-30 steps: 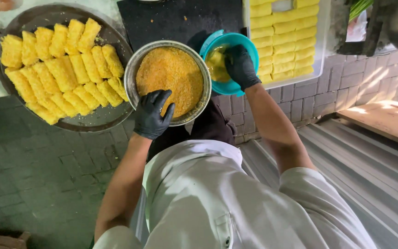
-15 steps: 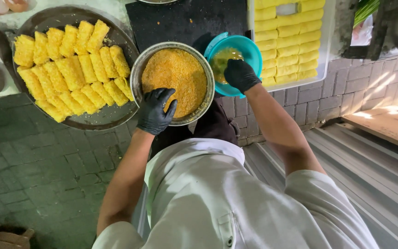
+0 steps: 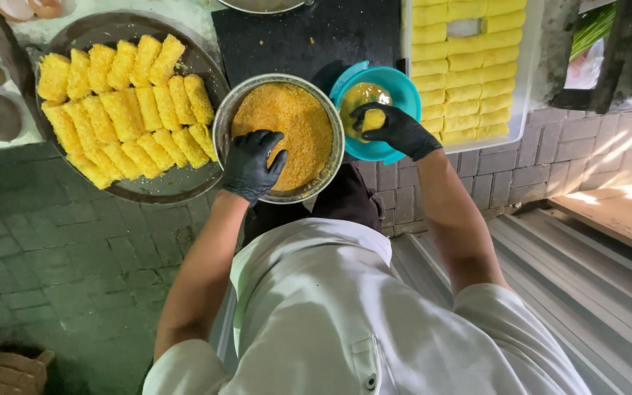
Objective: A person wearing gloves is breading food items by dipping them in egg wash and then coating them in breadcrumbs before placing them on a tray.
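Both of my hands wear black gloves. My left hand [image 3: 251, 164] rests on the near rim of a round metal bowl [image 3: 222, 128] filled with orange breadcrumbs [image 3: 294, 124], fingers spread and holding nothing. My right hand [image 3: 396, 128] reaches into a teal bowl [image 3: 404, 88] of yellow liquid and is closed on a small yellow food piece [image 3: 373, 118]. The teal bowl stands right beside the metal bowl.
A large round dark tray [image 3: 184, 183] on the left carries several breaded yellow sticks [image 3: 122, 106]. A white tray [image 3: 524, 80] on the right holds several uncoated yellow pieces [image 3: 459, 80]. A black board [image 3: 294, 36] lies behind the bowls. Below are grey paving and a metal ramp [image 3: 550, 292].
My right hand has lifted the yellow piece slightly within the teal bowl. My left hand stays on the metal bowl's rim, fingers a little wider apart.
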